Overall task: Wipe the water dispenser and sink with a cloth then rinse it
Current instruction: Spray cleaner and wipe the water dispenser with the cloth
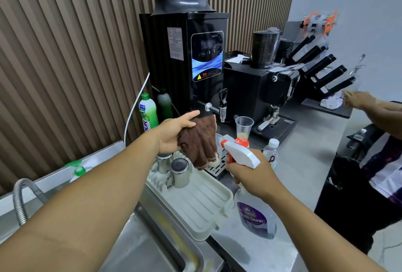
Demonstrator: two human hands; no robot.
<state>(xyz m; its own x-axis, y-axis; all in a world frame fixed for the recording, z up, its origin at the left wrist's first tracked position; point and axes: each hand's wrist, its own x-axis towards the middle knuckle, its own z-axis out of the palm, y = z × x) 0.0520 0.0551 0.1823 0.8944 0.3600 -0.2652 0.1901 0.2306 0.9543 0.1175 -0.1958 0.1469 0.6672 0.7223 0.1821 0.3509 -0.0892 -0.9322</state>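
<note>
The black water dispenser (185, 58) stands against the slatted wall, its tap (222, 106) low on the front. My left hand (174, 132) grips a brown cloth (199, 143) that hangs just below and left of the tap. My right hand (250, 174) holds a glass cleaner spray bottle (254, 206) by its neck, white trigger head pointing left toward the cloth. The steel sink (152, 247) lies at the lower left with its flexible faucet hose (20, 197).
A cream drying tray (202, 206) with two steel cups (179, 171) sits beside the sink. A plastic cup (243, 127), a small water bottle (270, 152), green detergent bottles (149, 112) and a coffee grinder (261, 89) crowd the counter. Another person (378, 141) stands at right.
</note>
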